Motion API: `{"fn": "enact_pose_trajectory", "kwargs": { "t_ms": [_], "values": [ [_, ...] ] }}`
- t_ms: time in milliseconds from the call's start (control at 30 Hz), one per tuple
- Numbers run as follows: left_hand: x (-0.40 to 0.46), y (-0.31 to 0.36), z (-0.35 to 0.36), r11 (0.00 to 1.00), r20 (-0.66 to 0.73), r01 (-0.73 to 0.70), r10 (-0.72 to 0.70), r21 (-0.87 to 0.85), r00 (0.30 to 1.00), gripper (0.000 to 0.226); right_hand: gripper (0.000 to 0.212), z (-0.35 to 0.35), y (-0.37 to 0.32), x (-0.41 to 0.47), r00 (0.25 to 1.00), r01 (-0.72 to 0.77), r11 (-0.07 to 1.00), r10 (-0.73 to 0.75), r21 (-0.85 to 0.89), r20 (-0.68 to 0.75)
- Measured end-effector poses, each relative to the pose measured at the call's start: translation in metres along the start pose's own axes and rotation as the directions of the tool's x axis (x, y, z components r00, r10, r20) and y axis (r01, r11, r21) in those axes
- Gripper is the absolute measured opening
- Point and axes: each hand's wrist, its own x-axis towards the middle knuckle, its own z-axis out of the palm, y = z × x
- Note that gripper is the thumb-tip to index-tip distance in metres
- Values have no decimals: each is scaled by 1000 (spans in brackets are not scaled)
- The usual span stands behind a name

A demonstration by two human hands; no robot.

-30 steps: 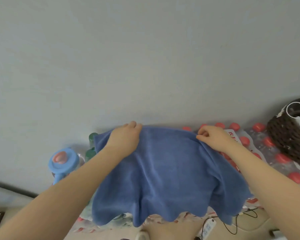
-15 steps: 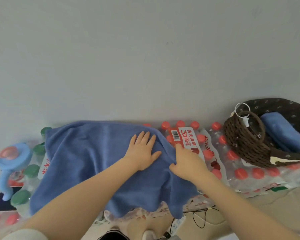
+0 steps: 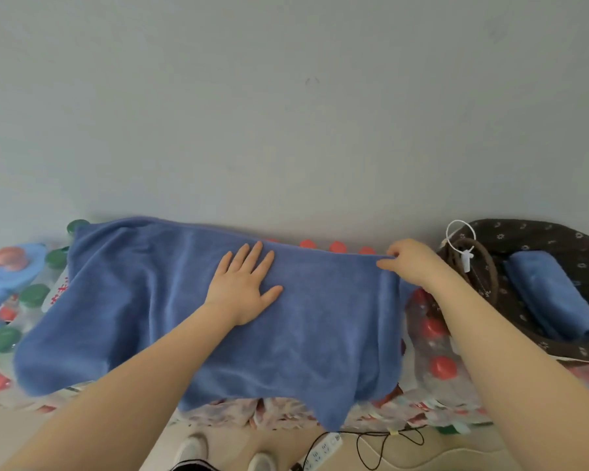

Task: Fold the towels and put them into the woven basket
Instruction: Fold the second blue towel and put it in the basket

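Observation:
A blue towel (image 3: 157, 300) lies spread over packs of bottled water, its front edge hanging down. My left hand (image 3: 244, 285) presses flat on the towel's middle with fingers straight. My right hand (image 3: 410, 263) pinches the towel's far right corner, pulled out toward the right. The dark woven basket (image 3: 538, 239) with a flowered lining sits at the right, beside my right hand. A folded blue towel (image 3: 551, 294) lies inside it.
Shrink-wrapped water bottles with red caps (image 3: 437, 365) and green caps (image 3: 0, 338) form the work surface against a grey wall. A light blue plastic object (image 3: 9, 266) sits at the far left. A power strip with a black cable (image 3: 323, 450) lies on the floor by my shoes.
My right hand has drawn the towel's right corner out to the right, spreading the towel wider. My left hand stays pressed flat on the middle. The view has shifted.

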Motion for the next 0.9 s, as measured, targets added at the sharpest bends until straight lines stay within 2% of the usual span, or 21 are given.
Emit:
{"fn": "enact_pose_trajectory", "kwargs": {
  "t_ms": [67, 100, 167, 233, 300, 367, 467, 633, 733, 900],
  "values": [
    [0, 3, -2, 999, 1, 41, -41, -19, 999, 68, 39, 4, -7, 6, 989, -4, 998, 13, 57, -150],
    [0, 4, -4, 998, 6, 54, -53, -30, 999, 67, 38, 8, -11, 7, 985, -8, 997, 20, 73, -174],
    [-1, 5, -9, 993, 13, 55, -54, -107, 998, 65, 27, 16, -16, 9, 990, -29, 999, 33, 31, -139],
    [-7, 1, -17, 950, -18, 67, -77, -305, 997, 59, 26, 19, -22, 7, 997, -42, 998, 40, -40, -62],
    [-17, -11, -28, 887, -99, 75, -134, -455, 986, 50, 22, 16, -32, 3, 1000, 17, 1000, -16, -22, 12],
    [-25, -30, -37, 899, -189, 65, -161, -433, 969, 41, 25, 12, -46, -5, 995, 65, 987, -76, 149, 69],
    [-29, -69, -45, 904, -241, 124, -238, -409, 941, 35, 45, 14, -70, -8, 990, 55, 919, -101, 391, 100],
    [-31, -143, -51, 870, -295, 235, -383, -433, 876, 34, 38, 39, -113, -9, 955, 66, 818, -219, 572, 202],
    [-30, -187, -52, 863, -241, 327, -436, -384, 867, 38, 23, 55, -144, -13, 948, 122, 745, -283, 655, 145],
    [-23, -229, -55, 832, -90, 438, -492, -340, 866, 42, 18, 78, -204, -16, 962, 230, 670, -266, 705, -61]
  ]
}}
